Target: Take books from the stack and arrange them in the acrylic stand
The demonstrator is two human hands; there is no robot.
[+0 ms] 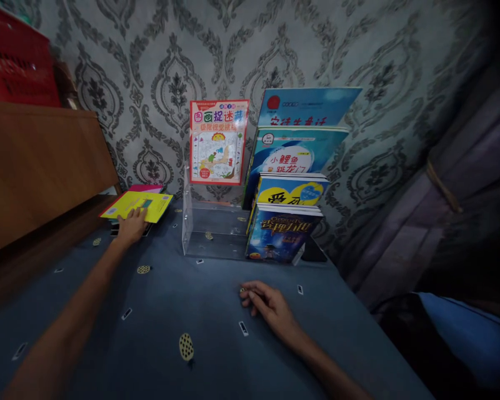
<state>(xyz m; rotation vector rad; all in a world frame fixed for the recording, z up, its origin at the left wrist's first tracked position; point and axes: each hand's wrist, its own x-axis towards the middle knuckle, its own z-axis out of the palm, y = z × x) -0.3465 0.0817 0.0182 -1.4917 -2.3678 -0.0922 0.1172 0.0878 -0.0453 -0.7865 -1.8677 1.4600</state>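
My left hand (131, 225) rests on a yellow book (156, 204) that tops a small pile at the left. Its fingers lie apart over the cover, and I see no grip around the edge. Under the yellow book shows part of a pink book (148, 188), with darker ones below. My right hand (267, 304) hovers over or touches the dark cloth in front of the rack, its fingers loosely bent with nothing in them. A clear stepped rack (214, 255) stands by the wall. On its right side several books rise in tiers, with a dark blue book (277, 233) in front; a red-bordered book (219, 141) stands at its back left.
A blue-grey cloth (158, 322) with pineapple prints covers the surface. To the left stand a wooden cabinet (45, 166) and a red basket (16, 61) on it. Patterned wallpaper (170, 72) is behind, and a tied curtain (416, 222) hangs at the right.
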